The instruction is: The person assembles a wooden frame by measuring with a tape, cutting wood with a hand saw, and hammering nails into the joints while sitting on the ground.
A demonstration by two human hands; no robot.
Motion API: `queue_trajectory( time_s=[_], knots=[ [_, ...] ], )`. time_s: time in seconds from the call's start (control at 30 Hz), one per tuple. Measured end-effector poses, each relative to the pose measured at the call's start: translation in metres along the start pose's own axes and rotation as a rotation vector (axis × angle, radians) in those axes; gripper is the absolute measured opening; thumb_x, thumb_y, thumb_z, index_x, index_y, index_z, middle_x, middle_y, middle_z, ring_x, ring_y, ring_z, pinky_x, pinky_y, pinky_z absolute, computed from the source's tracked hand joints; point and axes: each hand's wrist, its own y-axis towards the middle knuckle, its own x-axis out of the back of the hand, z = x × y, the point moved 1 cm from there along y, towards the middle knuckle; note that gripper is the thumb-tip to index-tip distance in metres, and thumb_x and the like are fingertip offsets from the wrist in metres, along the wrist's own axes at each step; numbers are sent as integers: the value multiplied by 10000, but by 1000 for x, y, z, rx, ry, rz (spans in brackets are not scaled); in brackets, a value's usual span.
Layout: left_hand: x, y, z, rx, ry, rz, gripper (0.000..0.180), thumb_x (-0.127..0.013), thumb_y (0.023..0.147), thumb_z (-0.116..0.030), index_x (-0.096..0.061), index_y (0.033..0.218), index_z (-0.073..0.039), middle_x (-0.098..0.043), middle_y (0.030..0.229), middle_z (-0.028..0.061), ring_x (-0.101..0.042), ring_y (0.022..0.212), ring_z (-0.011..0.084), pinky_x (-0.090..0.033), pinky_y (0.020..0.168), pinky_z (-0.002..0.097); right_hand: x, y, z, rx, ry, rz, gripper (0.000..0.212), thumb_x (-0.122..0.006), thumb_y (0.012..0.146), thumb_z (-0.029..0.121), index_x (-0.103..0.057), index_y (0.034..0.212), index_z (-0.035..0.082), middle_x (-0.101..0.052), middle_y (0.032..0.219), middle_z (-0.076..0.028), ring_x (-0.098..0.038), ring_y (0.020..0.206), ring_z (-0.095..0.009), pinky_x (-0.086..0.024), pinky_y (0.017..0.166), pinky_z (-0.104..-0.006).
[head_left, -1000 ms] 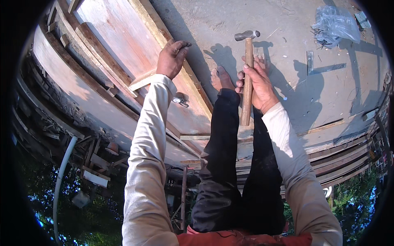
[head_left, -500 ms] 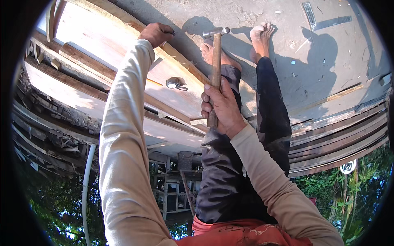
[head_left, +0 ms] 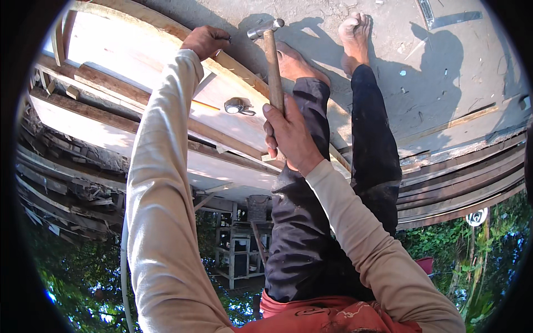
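Note:
My right hand (head_left: 293, 135) is closed around the wooden handle of a ball-peen hammer (head_left: 273, 69). The hammer's metal head points away from me and leans left, apart from my left hand (head_left: 205, 42). That hand rests at the edge of a long wooden strip (head_left: 244, 76) on a framed panel, its fingers pinched together. A small dark bit shows at the fingertips, too small to name. On the pale panel (head_left: 230, 133) lie a round black-and-white tape measure (head_left: 237, 105) and an orange pencil (head_left: 205, 104), both between my two forearms.
My bare feet (head_left: 355, 36) stand on the concrete floor beyond the panel. A metal carpenter's square (head_left: 452, 19) lies at the far right. Stacked boards (head_left: 466, 177) line the right side, and scrap wood (head_left: 66, 183) is piled at the left.
The hammer has moved left and its head now tilts toward my left hand. My right hand has shifted slightly left with it. My left hand keeps its place on the strip.

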Motion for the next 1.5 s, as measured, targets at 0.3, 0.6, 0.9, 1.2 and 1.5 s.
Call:
queue_trajectory(
  time_s=[0.3, 0.6, 0.9, 1.2, 1.5],
  knots=[
    [2, -6, -7, 60, -14, 57, 280, -736, 874, -197, -753, 1131, -88, -750, 939, 81, -688, 790, 155, -556, 770, 312, -13, 19, 13, 182, 46, -237, 213, -531, 1050, 287, -403, 1015, 121, -455, 705, -8, -429, 440, -82, -393, 351, -262],
    [2, -11, -12, 69, 76, 53, 292, -719, 876, -240, -753, 1131, -102, -745, 899, 83, -696, 781, 175, -547, 768, 318, -3, 19, 28, 224, 73, -201, 216, -533, 1042, 252, -404, 1101, 90, -446, 704, -3, -434, 451, -84, -409, 353, -274],
    [0, -22, -19, 101, 84, 29, 325, -724, 870, -229, -733, 1180, -129, -756, 1018, 95, -726, 878, 234, -555, 838, 338, 3, 8, 21, -137, -25, 17, 254, -579, 1019, 289, -401, 1098, 126, -454, 711, 1, -439, 471, -91, -408, 372, -271],
    [-42, -271, -86, 202, -1041, -715, 395, -631, 985, -147, -591, 1312, 70, -689, 1147, 133, -659, 1043, 181, -522, 921, 308, 23, -35, 54, 2, 192, -87, 211, -636, 993, 256, -449, 1052, 179, -507, 768, 7, -496, 566, -110, -456, 480, -297],
    [-11, -418, -218, -21, -479, -580, 329, -689, 941, -154, -655, 1230, -3, -694, 1138, 170, -683, 1061, 292, -519, 934, 379, -23, -88, 17, -106, -223, -112, 200, -556, 1013, 224, -404, 1090, 119, -463, 738, 10, -464, 538, -95, -410, 441, -282]
  ],
)
